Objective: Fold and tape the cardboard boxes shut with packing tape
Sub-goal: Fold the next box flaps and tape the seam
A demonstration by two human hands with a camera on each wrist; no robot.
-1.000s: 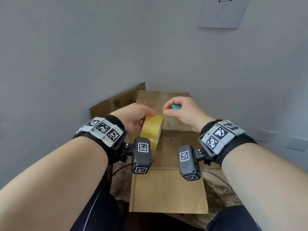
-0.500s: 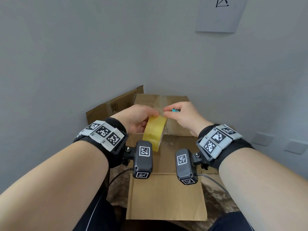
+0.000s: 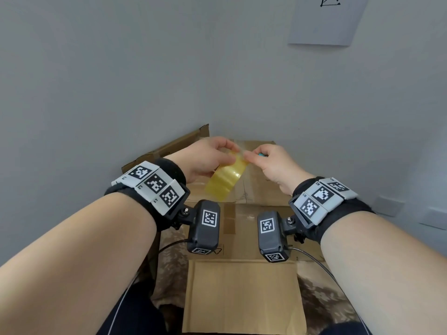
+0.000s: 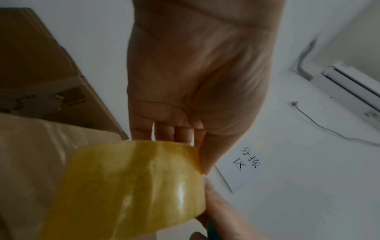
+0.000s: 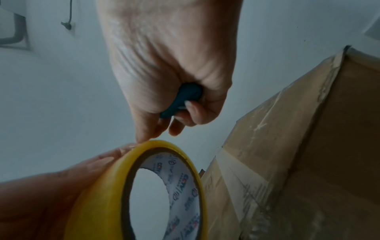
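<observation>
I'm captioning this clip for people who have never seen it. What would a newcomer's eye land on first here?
First the translucent yellow roll of packing tape, held up in mid-frame by the left hand above the brown cardboard box. Next the right hand, its fingers picking at the roll's rim while gripping a small blue-green tool. Then the white paper sign high on the grey wall.

The round roll of see-through tape is yellow, white with print inside. The cardboard box is brown. The small tool is blue-green. Wrist bands show black-and-white squares.
</observation>
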